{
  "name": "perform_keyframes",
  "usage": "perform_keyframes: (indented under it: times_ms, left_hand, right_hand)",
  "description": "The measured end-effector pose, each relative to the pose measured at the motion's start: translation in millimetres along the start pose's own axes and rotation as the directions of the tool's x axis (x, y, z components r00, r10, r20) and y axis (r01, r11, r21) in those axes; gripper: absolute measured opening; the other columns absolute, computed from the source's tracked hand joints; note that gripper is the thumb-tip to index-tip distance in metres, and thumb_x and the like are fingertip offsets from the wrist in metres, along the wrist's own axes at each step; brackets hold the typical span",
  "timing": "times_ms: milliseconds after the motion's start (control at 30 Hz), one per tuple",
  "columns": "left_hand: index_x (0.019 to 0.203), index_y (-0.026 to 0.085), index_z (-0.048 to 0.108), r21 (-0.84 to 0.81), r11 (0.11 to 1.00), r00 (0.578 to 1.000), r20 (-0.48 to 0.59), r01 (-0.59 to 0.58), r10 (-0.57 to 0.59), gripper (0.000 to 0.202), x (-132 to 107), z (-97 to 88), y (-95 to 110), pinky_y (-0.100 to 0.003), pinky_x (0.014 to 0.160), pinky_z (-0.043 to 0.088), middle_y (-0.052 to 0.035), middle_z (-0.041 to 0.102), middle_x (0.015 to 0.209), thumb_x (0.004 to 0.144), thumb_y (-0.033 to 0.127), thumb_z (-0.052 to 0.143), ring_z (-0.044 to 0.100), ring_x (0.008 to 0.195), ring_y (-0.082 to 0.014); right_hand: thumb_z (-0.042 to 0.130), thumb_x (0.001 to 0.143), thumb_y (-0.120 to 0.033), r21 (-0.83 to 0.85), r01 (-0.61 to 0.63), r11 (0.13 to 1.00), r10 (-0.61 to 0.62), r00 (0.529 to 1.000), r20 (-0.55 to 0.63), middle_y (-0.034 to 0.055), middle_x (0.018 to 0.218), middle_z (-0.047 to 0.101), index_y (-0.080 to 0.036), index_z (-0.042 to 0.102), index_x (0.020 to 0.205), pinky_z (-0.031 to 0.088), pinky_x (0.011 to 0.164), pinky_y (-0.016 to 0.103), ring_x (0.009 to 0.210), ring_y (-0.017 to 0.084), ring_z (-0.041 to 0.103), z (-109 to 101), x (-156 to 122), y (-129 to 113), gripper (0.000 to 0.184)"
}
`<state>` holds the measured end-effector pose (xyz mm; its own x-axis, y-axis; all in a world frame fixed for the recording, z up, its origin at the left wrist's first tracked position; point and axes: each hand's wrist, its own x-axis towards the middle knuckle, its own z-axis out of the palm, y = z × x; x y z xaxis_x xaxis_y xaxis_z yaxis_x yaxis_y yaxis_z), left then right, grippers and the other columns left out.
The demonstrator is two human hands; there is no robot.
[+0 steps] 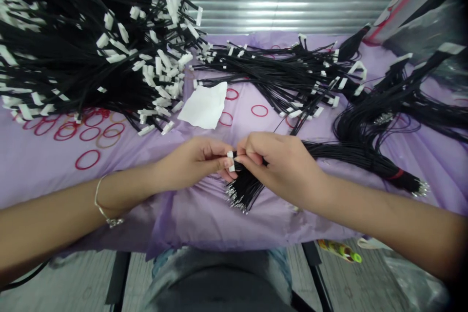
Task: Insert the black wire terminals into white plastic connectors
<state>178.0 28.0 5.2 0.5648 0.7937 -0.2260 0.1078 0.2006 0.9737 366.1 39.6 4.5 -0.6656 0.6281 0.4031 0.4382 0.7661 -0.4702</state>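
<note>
A small white connector (pixel 230 161) is pinched between the thumb and fingers of my left hand (pixel 199 162). Right beside it, my right hand (pixel 280 163) has its thumb and forefinger pressed together at the connector's wire side; the thin black wire it seems to grip is mostly covered by the fingers. Under both hands lies a bundle of black wires (pixel 250 190) with bare metal terminals at its near end. Another black wire bundle (pixel 365 158), tied with a red band, stretches to the right behind my right wrist.
Black cables with white connectors (pixel 157 68) are heaped at the left. More finished-looking cables (pixel 270 73) lie at the back. Red rubber bands (pixel 87 159) and a white paper scrap (pixel 204 106) rest on the purple cloth (pixel 204 224). A bottle (pixel 341 251) is below the table's edge.
</note>
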Motion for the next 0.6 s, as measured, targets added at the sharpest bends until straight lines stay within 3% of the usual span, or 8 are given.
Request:
perform_keyframes:
  times_ms: [133,233,400,500,600]
  left_hand:
    - [0.075,0.010,0.063,-0.041,0.999,0.998,-0.050,0.035,-0.037,0.014,0.9,2.1,0.5,-0.018,0.066,0.054,-0.0019,0.066,0.069,0.084,0.007,0.052,0.065,0.066,-0.0089]
    - [0.079,0.011,0.063,-0.141,0.990,0.990,-0.144,-0.006,-0.015,0.012,2.5,3.0,-1.9,-0.018,0.067,0.053,-0.0004,0.065,0.071,0.085,0.009,0.052,0.064,0.067,-0.0077]
    - [0.083,0.009,0.060,-0.229,0.973,0.972,-0.235,-0.041,-0.014,0.011,4.5,4.2,-3.6,-0.015,0.063,0.052,0.0000,0.063,0.071,0.088,0.013,0.050,0.061,0.063,-0.0052]
    - [0.086,0.009,0.058,-0.238,0.970,0.963,-0.270,-0.042,-0.025,0.008,4.3,4.7,-3.2,-0.015,0.061,0.051,0.0004,0.062,0.070,0.087,0.010,0.050,0.060,0.063,-0.0055]
    - [0.094,0.011,0.054,-0.255,0.966,0.957,-0.287,-0.041,-0.036,0.009,3.2,4.2,-3.7,-0.016,0.061,0.052,0.0007,0.062,0.070,0.087,0.009,0.050,0.061,0.062,-0.0065]
  right_hand:
    - [0.049,0.086,-0.018,-0.113,0.000,0.994,0.000,1.000,-0.003,0.0025,0.074,0.060,-0.018,0.043,0.075,0.039,0.058,0.024,0.066,0.013,0.056,-1.3,0.3,2.1,0.012]
    - [0.046,0.088,-0.020,-0.172,0.071,0.983,-0.071,0.997,0.005,0.0063,0.083,0.061,-0.016,0.053,0.082,0.042,0.065,0.027,0.076,0.016,0.056,-10.4,2.4,2.6,0.010]
    - [0.049,0.087,-0.020,-0.269,0.233,0.935,-0.186,0.965,0.187,0.0081,0.089,0.058,-0.018,0.064,0.083,0.041,0.074,0.035,0.083,0.020,0.051,-20.6,2.4,4.1,0.016]
    - [0.049,0.087,-0.018,-0.183,0.233,0.955,-0.163,0.929,0.333,0.0073,0.084,0.058,-0.016,0.065,0.081,0.043,0.072,0.033,0.078,0.018,0.050,-17.6,2.3,6.6,0.018]
    - [0.045,0.090,-0.017,-0.026,0.163,0.986,-0.145,0.932,0.331,0.0078,0.087,0.060,-0.014,0.064,0.082,0.044,0.073,0.030,0.081,0.017,0.053,-17.2,4.5,5.7,0.021]
